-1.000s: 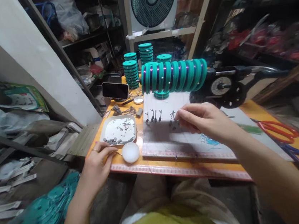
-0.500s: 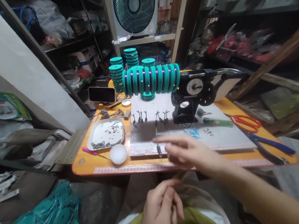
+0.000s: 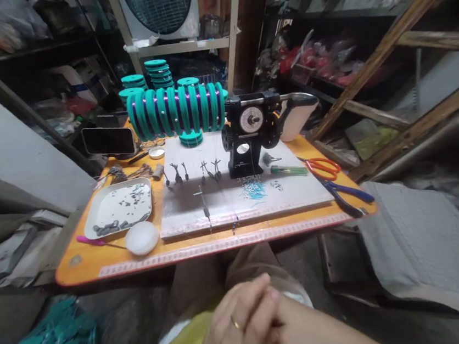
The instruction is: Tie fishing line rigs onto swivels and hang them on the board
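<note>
Above my lap, my left hand (image 3: 244,319), with a ring on one finger, lies folded over my right hand (image 3: 277,332). Its fingers are curled and pressed together, while those of my right hand are hidden beneath. No tool shows in either one. On the white board (image 3: 299,200) in front of them stands a thin dark piece with a short crossbar (image 3: 206,208). Several small dark forked pieces (image 3: 176,173) stand in a row behind it. A black winding machine (image 3: 244,137) carries a row of teal spools (image 3: 176,110) wound with purple line.
Left on the orange table (image 3: 74,267) are a white tray of grey bits (image 3: 113,207), a white round dish (image 3: 141,238) and a phone (image 3: 109,140). Red-handled scissors (image 3: 324,168) and blue-handled pliers (image 3: 350,194) lie right. Blue-white bits (image 3: 254,189) are scattered on the board.
My right hand has come back from the dark piece at the board's front to my lap, under my left hand. The camera view has shifted right, so the table appears further left.
</note>
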{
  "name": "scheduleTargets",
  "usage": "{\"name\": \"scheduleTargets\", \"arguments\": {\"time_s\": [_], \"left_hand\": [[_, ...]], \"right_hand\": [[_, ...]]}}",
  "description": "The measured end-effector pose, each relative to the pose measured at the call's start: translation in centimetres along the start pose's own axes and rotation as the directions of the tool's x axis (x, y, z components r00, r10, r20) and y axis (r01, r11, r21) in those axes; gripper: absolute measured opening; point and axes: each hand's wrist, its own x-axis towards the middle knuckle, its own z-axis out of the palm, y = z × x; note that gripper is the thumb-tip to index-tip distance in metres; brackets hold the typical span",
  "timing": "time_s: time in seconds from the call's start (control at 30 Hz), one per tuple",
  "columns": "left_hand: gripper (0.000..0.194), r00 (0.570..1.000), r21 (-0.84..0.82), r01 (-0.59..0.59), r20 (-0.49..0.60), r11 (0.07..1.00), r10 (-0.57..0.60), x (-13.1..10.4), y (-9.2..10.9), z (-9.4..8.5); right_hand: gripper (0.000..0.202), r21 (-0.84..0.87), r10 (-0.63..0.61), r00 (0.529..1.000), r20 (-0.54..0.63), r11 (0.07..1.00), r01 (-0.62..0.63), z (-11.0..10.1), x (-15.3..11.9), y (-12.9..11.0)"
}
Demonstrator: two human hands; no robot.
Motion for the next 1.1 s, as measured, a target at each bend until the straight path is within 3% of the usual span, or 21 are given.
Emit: {"name": "scheduleTargets", "arguments": {"time_s": [0.07,0.13,0.17,0.2,0.23,0.27,0.3,0.33,0.37,0.4,0.47,0.63,0.77,0.83,0.87,0.9,0.97,1.1], "left_hand": [[0.026,0.996,-0.036,0.011,0.092,0.999,-0.007,0.9,-0.7,-0.3],[0.016,0.995,-0.065,0.049,0.093,0.997,-0.043,1.1,-1.4,-0.7],[0.014,0.994,-0.078,0.072,0.087,0.994,-0.065,1.0,-1.6,-0.9],[0.014,0.991,-0.085,0.11,0.081,0.99,-0.103,0.8,-1.9,-1.1],[0.016,0.986,-0.093,0.158,0.073,0.983,-0.152,0.6,-2.0,-1.2],[0.017,0.975,-0.107,0.218,0.061,0.97,-0.212,0.5,-2.1,-1.3],[0.018,0.957,-0.129,0.29,0.044,0.948,-0.286,0.3,-2.0,-1.4],[0.017,0.927,-0.166,0.372,0.025,0.913,-0.374,0.2,-1.9,-1.4],[0.015,0.884,-0.218,0.458,0.016,0.862,-0.466,0.2,-1.8,-1.4],[0.013,0.834,-0.277,0.534,0.015,0.799,-0.552,0.2,-1.6,-1.3],[0.013,0.732,-0.389,0.64,0.047,0.663,-0.679,0.4,-1.2,-1.2],[0.02,0.556,-0.524,0.732,0.092,0.435,-0.826,1.3,-0.7,-0.7],[0.018,0.479,-0.596,0.739,0.137,0.314,-0.867,2.5,-0.6,-0.2],[0.016,0.467,-0.625,0.732,0.167,0.273,-0.868,3.4,-0.3,-0.1],[0.014,0.476,-0.637,0.724,0.182,0.266,-0.86,3.9,-0.2,-0.1],[0.012,0.499,-0.649,0.712,0.197,0.269,-0.844,4.4,0.0,-0.2],[0.011,0.537,-0.671,0.691,0.228,0.269,-0.812,5.3,0.3,-0.2],[0.012,0.56,-0.692,0.684,0.295,0.231,-0.774,6.2,0.6,-0.4]], "right_hand": [[0.033,0.081,0.049,0.998,0.032,0.995,-0.052,-2.2,-1.2,-0.5],[0.039,0.156,0.05,0.998,0.04,0.986,-0.055,-4.9,-2.3,-1.0],[0.043,0.165,0.013,1.0,-0.002,0.986,-0.013,-6.1,-2.6,-1.3],[0.046,0.142,-0.034,0.992,-0.117,0.989,0.051,-7.3,-2.7,-1.5],[0.047,0.087,-0.081,0.961,-0.264,0.99,0.108,-8.2,-2.6,-1.8],[0.045,-0.041,-0.152,0.886,-0.439,0.988,0.149,-8.9,-2.2,-1.9],[0.039,-0.238,-0.261,0.767,-0.586,0.96,0.145,-9.4,-1.6,-2.1],[0.033,-0.446,-0.395,0.647,-0.653,0.89,0.094,-9.6,-0.8,-2.2],[0.029,-0.622,-0.523,0.561,-0.641,0.783,0.019,-9.7,0.0,-2.2],[0.029,-0.742,-0.62,0.517,-0.59,0.669,-0.044,-9.6,0.9,-2.1],[0.032,-0.829,-0.695,0.512,-0.505,0.556,-0.063,-9.3,2.4,-1.8],[0.016,-0.781,-0.716,0.437,-0.544,0.622,0.047,-8.3,3.2,-0.6],[0.01,-0.64,-0.632,0.365,-0.684,0.76,0.115,-6.2,1.6,-0.7],[0.005,-0.4,-0.467,0.371,-0.803,0.883,0.246,-4.8,0.7,-1.1],[0.004,-0.203,-0.341,0.407,-0.848,0.916,0.345,-4.2,0.3,-1.4],[0.008,0.021,-0.206,0.468,-0.859,0.901,0.434,-3.5,0.0,-1.7],[0.015,0.388,-0.006,0.609,-0.793,0.766,0.512,-2.5,-0.3,-2.1],[0.018,0.605,0.084,0.748,-0.658,0.65,0.46,-0.9,-0.1,-2.5]]}}
